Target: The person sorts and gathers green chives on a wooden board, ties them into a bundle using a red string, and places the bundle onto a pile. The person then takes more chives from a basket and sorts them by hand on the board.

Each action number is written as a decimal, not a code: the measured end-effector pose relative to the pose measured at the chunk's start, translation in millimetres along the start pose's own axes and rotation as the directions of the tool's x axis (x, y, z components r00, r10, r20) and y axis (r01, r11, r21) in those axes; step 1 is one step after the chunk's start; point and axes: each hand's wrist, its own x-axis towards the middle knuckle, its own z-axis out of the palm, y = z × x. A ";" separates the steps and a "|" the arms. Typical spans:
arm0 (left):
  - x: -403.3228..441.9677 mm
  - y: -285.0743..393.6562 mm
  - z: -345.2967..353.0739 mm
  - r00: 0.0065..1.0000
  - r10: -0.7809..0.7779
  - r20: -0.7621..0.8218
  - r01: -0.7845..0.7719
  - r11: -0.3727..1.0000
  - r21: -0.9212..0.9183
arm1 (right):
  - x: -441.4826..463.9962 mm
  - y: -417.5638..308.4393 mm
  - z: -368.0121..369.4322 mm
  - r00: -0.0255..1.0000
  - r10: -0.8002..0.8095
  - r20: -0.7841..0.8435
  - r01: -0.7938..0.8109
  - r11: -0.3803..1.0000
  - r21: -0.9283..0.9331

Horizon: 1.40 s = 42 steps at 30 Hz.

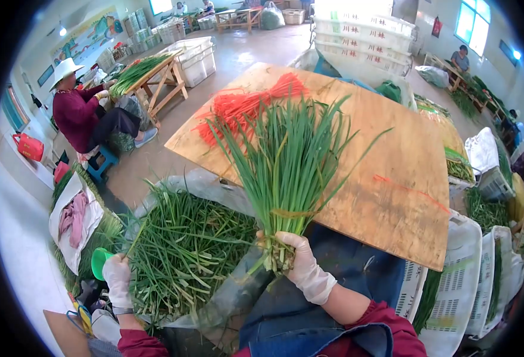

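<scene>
My right hand (302, 265), in a thin whitish glove, is closed around the lower stems of a bunch of long green leaves (292, 160). The bunch stands upright with its tips fanned out over the wooden board (387, 208). My left hand (118, 276), gloved too, is at the lower left with its fingers closed on a thin green stalk (136, 239). It is beside a heap of loose green leaves (184, 256) on clear plastic. Red ties (238, 113) lie piled on the far left part of the board, behind the bunch.
A seated person (80, 110) in a white hat works at a wooden bench (165, 77) at the upper left. White crates (363, 47) are stacked behind the board, with more crates (452, 285) at the right. A green cup (99, 262) is beside my left hand.
</scene>
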 end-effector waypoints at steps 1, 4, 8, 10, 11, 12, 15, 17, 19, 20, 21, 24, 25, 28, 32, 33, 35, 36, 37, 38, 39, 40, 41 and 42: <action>2.0 -3.7 4.3 0.989 0.125 -0.082 -0.076 0.891 0.448 | -0.6 -0.6 3.2 1.000 0.008 0.005 -0.008 1.000 0.027; -4.3 74.8 13.4 0.935 0.301 -0.188 -0.321 0.943 -0.086 | -1.4 2.5 -1.7 0.995 0.079 0.060 -0.083 0.995 0.060; 10.4 183.8 21.7 0.806 0.418 0.419 0.070 0.636 -0.769 | -9.8 15.7 -1.6 0.982 0.152 0.110 -0.163 0.981 0.103; 27.1 206.6 40.6 0.562 0.548 0.620 0.378 0.497 -0.781 | -16.5 28.8 -6.0 0.930 0.266 0.255 -0.301 0.947 0.111; 31.0 213.4 48.7 0.511 0.605 0.611 0.473 0.395 -0.787 | -19.3 42.3 -12.5 0.912 0.312 0.266 -0.351 0.929 0.115; 31.4 221.7 47.8 0.461 0.659 0.595 0.568 0.296 -0.768 | -20.5 49.2 -9.5 0.892 0.358 0.276 -0.402 0.907 0.122; 17.3 242.2 33.7 0.403 0.730 0.552 0.706 0.136 -0.695 | -21.4 66.1 -1.6 0.844 0.477 0.245 -0.516 0.847 0.131; 11.4 252.3 31.8 0.453 0.703 0.549 0.605 0.209 -0.768 | -20.7 67.3 -0.3 0.879 0.424 0.217 -0.445 0.894 0.055; 10.5 260.9 31.0 0.460 0.692 0.556 0.580 0.240 -0.779 | -22.2 63.7 4.6 0.921 0.352 0.168 -0.349 0.936 -0.049; 11.1 261.3 32.5 0.478 0.695 0.537 0.527 0.261 -0.809 | -19.9 61.6 0.5 0.944 0.307 0.119 -0.299 0.951 -0.078; 11.3 261.2 35.7 0.494 0.701 0.515 0.473 0.281 -0.835 | -17.3 57.6 -9.0 0.964 0.258 0.070 -0.249 0.962 -0.110; 12.1 259.3 40.6 0.510 0.698 0.503 0.395 0.329 -0.858 | -15.9 25.1 -25.5 0.992 0.109 -0.057 -0.115 0.987 -0.110; 11.3 258.3 42.6 0.511 0.708 0.488 0.372 0.330 -0.868 | -13.9 11.9 -18.2 0.997 -0.010 -0.073 0.002 0.994 -0.106; 4.6 257.7 42.5 0.497 0.719 0.486 0.388 0.318 -0.865 | 0.2 -17.2 -6.6 0.978 -0.156 -0.137 0.150 0.987 -0.053; -13.6 250.3 22.5 0.555 0.681 0.478 0.331 0.346 -0.878 | 11.0 -12.7 15.1 0.968 -0.070 -0.242 0.076 0.997 0.018; -19.2 248.4 6.5 0.586 0.655 0.477 0.310 0.363 -0.879 | 8.2 -11.3 27.0 0.966 -0.071 -0.249 0.079 0.997 0.020; -25.4 244.9 -18.2 0.670 0.604 0.431 0.304 0.307 -0.902 | 1.0 -18.1 54.2 0.977 -0.128 -0.168 0.125 0.992 -0.030; -26.6 243.3 -27.3 0.719 0.575 0.389 0.313 0.232 -0.921 | -1.1 -26.4 70.4 0.980 -0.163 -0.118 0.155 0.985 -0.070; -21.6 240.7 -35.5 0.737 0.582 0.345 0.259 0.228 -0.939 | -2.0 -36.8 86.3 0.974 -0.225 -0.038 0.219 0.969 -0.118; -12.8 239.7 -46.5 0.753 0.587 0.299 0.204 0.223 -0.953 | -1.2 -49.1 103.8 0.959 -0.280 0.046 0.283 0.946 -0.160; -5.7 246.2 -69.3 0.757 0.610 0.235 0.129 0.213 -0.969 | -1.4 -66.0 121.3 0.929 -0.336 0.158 0.364 0.907 -0.211; 3.3 256.4 -89.2 0.756 0.632 0.169 0.052 0.199 -0.979 | 3.8 -79.8 133.4 0.896 -0.371 0.243 0.427 0.870 -0.248; 13.5 265.7 -96.6 0.776 0.630 0.037 -0.058 0.129 -0.990 | 5.2 -97.7 148.9 0.860 -0.387 0.333 0.484 0.825 -0.293; 23.4 276.0 -104.1 0.778 0.621 -0.098 -0.170 0.058 -0.984 | 5.7 -116.8 163.9 0.822 -0.397 0.408 0.536 0.782 -0.320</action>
